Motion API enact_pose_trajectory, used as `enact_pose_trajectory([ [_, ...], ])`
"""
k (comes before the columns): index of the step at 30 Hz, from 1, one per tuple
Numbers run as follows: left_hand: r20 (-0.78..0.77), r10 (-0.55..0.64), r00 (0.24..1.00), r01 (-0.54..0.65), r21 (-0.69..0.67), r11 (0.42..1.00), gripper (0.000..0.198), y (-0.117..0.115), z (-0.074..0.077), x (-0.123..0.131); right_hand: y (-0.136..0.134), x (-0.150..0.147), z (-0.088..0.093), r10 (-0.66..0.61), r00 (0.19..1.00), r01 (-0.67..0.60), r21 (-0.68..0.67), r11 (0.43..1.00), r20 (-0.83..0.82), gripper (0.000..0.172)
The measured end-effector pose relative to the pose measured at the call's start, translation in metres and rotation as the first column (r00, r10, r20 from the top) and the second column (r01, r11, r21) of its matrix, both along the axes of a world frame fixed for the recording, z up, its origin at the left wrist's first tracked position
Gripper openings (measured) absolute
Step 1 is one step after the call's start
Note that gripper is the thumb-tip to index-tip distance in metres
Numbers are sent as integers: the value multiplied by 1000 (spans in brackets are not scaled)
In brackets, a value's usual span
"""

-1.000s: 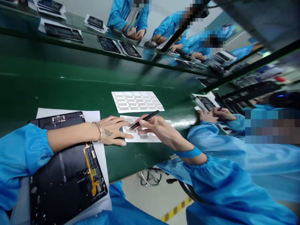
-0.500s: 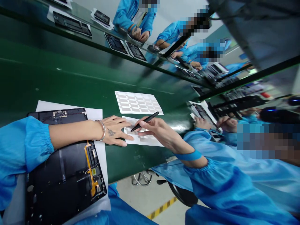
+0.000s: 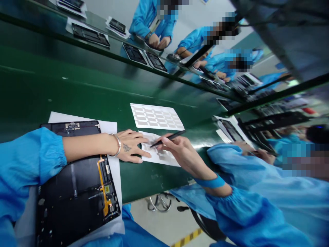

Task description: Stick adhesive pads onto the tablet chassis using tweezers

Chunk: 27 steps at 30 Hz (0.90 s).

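Observation:
My left hand (image 3: 130,146) lies flat with its fingers spread, its fingertips on the left edge of a white sheet of grey stickers (image 3: 164,158). Pinched in my right hand (image 3: 183,151) is a pair of slim black tweezers (image 3: 169,138), the tip pointing down-left at the stickers. My right fingers hide part of that sheet. Just beyond lies a second sticker sheet (image 3: 156,116) with rows of grey pieces. Under my left forearm is an opened black tablet housing (image 3: 77,202) with an orange flex cable (image 3: 102,187), resting on white paper (image 3: 114,164).
A raised glass shelf along the back carries several device housings (image 3: 89,35). Co-workers in blue smocks (image 3: 151,24) sit across from me. Close on my right, another person's sleeve (image 3: 239,161) and hands are near a housing (image 3: 230,130). A stool base (image 3: 159,202) stands below the table edge.
My view has shifted, so the scene sits slightly lower and further right. The tweezers lie at a flatter angle over the sticker sheet. My left hand keeps its place on the sheet.

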<state>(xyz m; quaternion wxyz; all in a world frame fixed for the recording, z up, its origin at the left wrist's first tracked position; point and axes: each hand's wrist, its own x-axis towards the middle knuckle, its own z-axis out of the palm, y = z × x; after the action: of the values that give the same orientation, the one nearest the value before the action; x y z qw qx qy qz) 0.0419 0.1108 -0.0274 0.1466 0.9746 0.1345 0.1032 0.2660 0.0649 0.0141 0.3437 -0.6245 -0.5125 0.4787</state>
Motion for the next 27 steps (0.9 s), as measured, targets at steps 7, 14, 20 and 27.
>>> enact_pose_trajectory([
  [7, -114, 53, 992, -38, 129, 991, 50, -20, 31, -26, -7, -29, 32, -104, 987, 133, 272, 953, -120, 27],
  [14, -292, 632, 718, -555, 307, 773, 28, -47, 60, -156, 2, -81, 43, 68, 992, -34, 306, 952, -102, 20],
  [20, -160, 573, 804, -527, 256, 811, 26, -42, 35, -180, 42, -160, 10, 258, 960, -222, 262, 939, -111, 37],
  [27, 3, 483, 876, -475, 183, 861, 23, -37, 23, -186, 50, -184, -15, 223, 949, -197, 134, 971, -224, 40],
])
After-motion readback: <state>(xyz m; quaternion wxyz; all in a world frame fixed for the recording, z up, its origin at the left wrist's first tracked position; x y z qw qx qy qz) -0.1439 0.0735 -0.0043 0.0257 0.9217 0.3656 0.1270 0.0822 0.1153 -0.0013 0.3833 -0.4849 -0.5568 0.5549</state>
